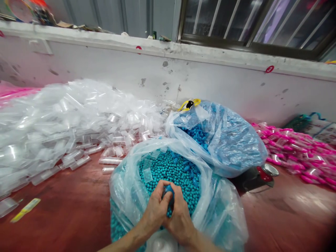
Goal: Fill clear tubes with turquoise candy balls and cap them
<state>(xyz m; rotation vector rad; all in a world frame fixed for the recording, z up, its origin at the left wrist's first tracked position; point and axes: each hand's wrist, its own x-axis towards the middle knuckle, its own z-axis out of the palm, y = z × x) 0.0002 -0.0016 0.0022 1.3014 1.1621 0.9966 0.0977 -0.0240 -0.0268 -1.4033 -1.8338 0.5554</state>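
Note:
My left hand [154,207] and my right hand [181,217] meet over an open clear plastic bag [126,185] full of small teal beads [168,168]. Between them, their fingers are closed round a small, shiny blue plastic piece [168,190]; its exact kind is partly hidden by the fingers. Several loose blue pieces [193,175] lie on the beads at the bag's right side. A clear flat plastic piece [147,175] rests on the beads at the left.
Behind stands a bag of blue plastic pieces [233,136]. Clear plastic tubes [78,115] are heaped at the left, pink-capped ones [301,150] at the right. A yellow cutter [25,210] lies on the red tabletop [78,213]. A silver-lidded jar [267,171] lies right of the bags.

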